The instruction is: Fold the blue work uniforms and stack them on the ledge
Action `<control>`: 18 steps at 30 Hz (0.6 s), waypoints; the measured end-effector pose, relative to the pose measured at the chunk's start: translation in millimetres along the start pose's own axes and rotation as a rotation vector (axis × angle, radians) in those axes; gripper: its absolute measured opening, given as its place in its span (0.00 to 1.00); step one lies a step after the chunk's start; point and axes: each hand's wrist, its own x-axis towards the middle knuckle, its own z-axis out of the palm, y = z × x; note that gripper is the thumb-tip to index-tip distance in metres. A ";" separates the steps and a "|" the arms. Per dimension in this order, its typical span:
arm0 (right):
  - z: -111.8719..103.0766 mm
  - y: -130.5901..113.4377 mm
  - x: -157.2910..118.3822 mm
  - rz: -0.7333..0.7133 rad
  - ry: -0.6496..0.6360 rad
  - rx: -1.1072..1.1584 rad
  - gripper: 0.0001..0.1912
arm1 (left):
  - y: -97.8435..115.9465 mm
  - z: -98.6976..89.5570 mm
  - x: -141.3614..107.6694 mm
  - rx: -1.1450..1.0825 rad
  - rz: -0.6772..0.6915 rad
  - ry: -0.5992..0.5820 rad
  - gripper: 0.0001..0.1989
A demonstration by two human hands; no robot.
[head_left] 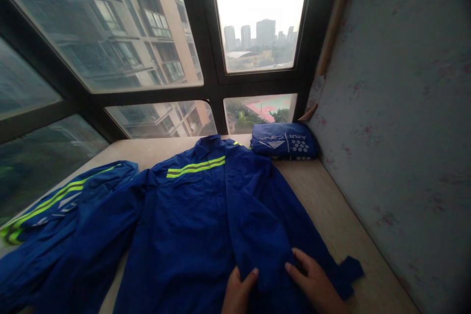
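Observation:
A blue work jacket [184, 225] with yellow-green reflective stripes lies spread out, its collar toward the window. My left hand [239, 290] pinches the lower part of its right-side front panel, thumb on top of the cloth. Further right, my right hand [315, 279] grips the outer edge of the same panel between thumb and fingers. Cloth is drawn between the two hands, and the panel is folded over toward the middle. One sleeve stretches out beneath to the right, its cuff near my right hand. The jacket's bottom hem lies outside the view.
Another blue garment [69, 206] with reflective stripes lies at the left, partly under the jacket's sleeve. A folded blue bundle with white lettering [283, 141] rests at the back right corner. Dark window frames [213, 83] border the pale ledge [316, 181]; a papered wall [401, 157] rises at right.

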 end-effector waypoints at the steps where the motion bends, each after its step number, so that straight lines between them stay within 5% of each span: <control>1: -0.6 0.2 1.7 -0.073 0.041 -0.137 0.19 | 1.2 -4.2 -0.2 0.114 0.049 0.076 0.31; 4: -4.0 4.4 9.4 -0.293 0.171 -0.446 0.17 | 9.8 -13.6 -3.3 0.452 0.248 0.227 0.27; 11: 28.5 32.8 15.7 -0.464 0.255 -0.652 0.15 | 27.6 -40.8 -10.8 0.715 0.405 0.200 0.20; 18: 90.7 35.9 -2.5 -0.508 0.046 -0.526 0.09 | 61.6 -95.2 -19.8 0.715 0.356 0.278 0.25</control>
